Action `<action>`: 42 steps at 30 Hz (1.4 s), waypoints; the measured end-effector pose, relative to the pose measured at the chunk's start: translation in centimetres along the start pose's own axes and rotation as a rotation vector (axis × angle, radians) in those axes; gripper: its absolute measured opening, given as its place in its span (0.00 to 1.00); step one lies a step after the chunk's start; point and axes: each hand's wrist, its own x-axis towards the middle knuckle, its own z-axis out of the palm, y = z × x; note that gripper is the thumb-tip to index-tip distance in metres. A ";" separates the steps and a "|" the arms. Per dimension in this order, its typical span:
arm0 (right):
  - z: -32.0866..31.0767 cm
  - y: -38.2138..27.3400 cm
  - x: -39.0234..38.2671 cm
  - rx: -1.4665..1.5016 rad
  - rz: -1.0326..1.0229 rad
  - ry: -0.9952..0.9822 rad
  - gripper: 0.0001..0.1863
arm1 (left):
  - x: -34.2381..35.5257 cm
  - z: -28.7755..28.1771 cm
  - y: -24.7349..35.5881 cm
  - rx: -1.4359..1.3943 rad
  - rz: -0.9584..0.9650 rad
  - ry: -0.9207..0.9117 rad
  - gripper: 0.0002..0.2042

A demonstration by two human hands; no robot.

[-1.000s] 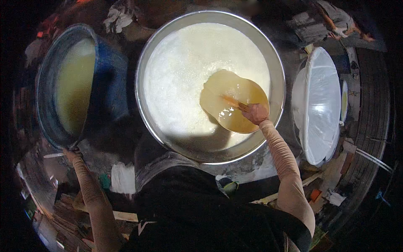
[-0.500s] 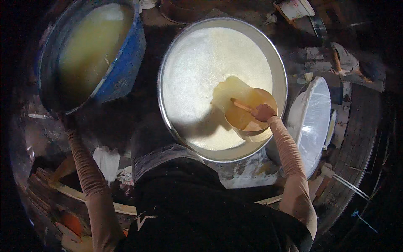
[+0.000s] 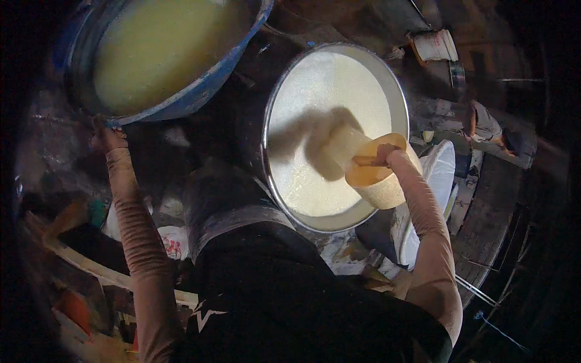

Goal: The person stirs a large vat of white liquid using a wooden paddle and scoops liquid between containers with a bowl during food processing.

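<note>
My right hand (image 3: 389, 154) is closed round the wooden crossbar handle of a tan, round dipper (image 3: 382, 195). Tilted left over the right side of a large metal vat (image 3: 399, 109), the dipper lets a pale stream of liquid run from its mouth. Creamy white liquid (image 3: 305, 196) with a bubbly surface lies in the vat. At the upper left is a big blue tub (image 3: 200, 97) with cloudy yellow-green liquid (image 3: 163, 51). My left hand (image 3: 110, 138) is at the tub's near rim, its fingers dark and partly hidden.
A round container lined with white sheeting (image 3: 445, 163) stands right of the vat, close to my right forearm. Beyond lies a white bucket (image 3: 436, 46). A curved wooden edge (image 3: 106, 273) and a white bag with red print (image 3: 174, 241) are at the lower left.
The dipper has tipped from nearly level to tilted left, and liquid now pours from it. In the view, the tub and my left hand sit higher, and the vat sits further right.
</note>
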 end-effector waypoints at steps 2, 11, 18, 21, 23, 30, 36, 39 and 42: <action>-0.7 0.3 -0.9 -0.049 0.033 -0.083 0.32 | -3.0 1.3 1.4 0.035 0.002 0.155 0.16; 7.2 7.9 4.3 -0.237 0.139 0.006 0.21 | -3.3 -0.4 -0.1 -0.041 0.043 0.033 0.18; -9.6 -0.1 -8.0 0.409 -0.019 0.711 0.27 | -6.8 1.1 3.4 -0.181 -0.011 -0.009 0.16; -19.0 -7.5 -13.6 0.841 -0.489 1.265 0.19 | -6.1 1.3 2.5 -0.258 -0.036 -0.041 0.17; -24.4 -11.5 -13.1 1.025 -0.633 1.232 0.18 | -7.4 2.2 4.1 -0.120 -0.088 -0.104 0.20; -37.0 -32.3 -9.5 0.939 -0.911 1.332 0.18 | 3.1 -1.3 -5.2 0.232 0.340 -0.159 0.27; -39.4 -41.8 -4.4 0.510 -0.731 1.146 0.13 | 6.1 0.1 -4.5 0.381 0.253 0.140 0.22; -37.7 -42.0 -4.0 0.629 -0.664 1.241 0.22 | 6.2 -1.0 -7.2 0.553 0.379 -0.080 0.18; -33.4 -40.1 -5.3 0.750 -0.743 1.408 0.22 | -5.8 2.0 1.5 0.486 0.079 -0.206 0.15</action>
